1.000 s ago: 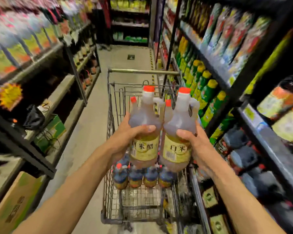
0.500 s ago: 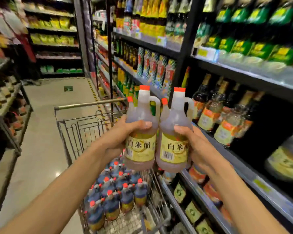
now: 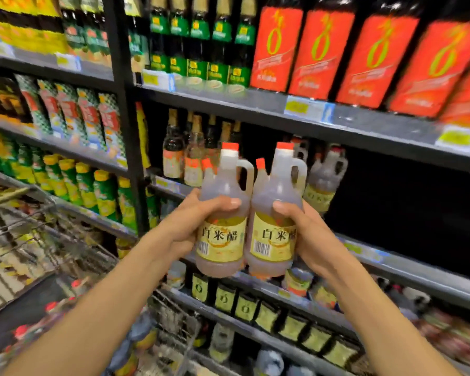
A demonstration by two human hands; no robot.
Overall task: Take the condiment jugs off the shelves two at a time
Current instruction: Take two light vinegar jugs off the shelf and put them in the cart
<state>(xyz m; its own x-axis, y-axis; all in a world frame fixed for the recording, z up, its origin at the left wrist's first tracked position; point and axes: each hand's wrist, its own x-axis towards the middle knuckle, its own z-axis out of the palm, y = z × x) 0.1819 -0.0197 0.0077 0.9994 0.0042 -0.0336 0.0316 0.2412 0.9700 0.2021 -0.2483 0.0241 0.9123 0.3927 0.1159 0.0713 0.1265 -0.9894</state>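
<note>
Two condiment jugs are held up side by side in front of the shelves, their bodies touching. The left hand (image 3: 186, 226) has its grip wrapped round the left jug (image 3: 223, 213), thumb across the front just above the label; the right hand (image 3: 307, 234) grips the right jug (image 3: 276, 215) the same way. Both jugs stand upright, with red caps, moulded handles on their right sides and pale amber liquid — each yellow label reads 白米醋 above a barcode.

Just behind the right jug, another jug of the same kind (image 3: 324, 177) stands on the middle shelf (image 3: 418, 270), beside a dark bare stretch. The shelf above carries tall red-labelled bottles (image 3: 323, 52) with a green looped mark — their small print is too blurred to read. A wire cart (image 3: 73, 248) with red-capped jugs inside sits at lower left.
</note>
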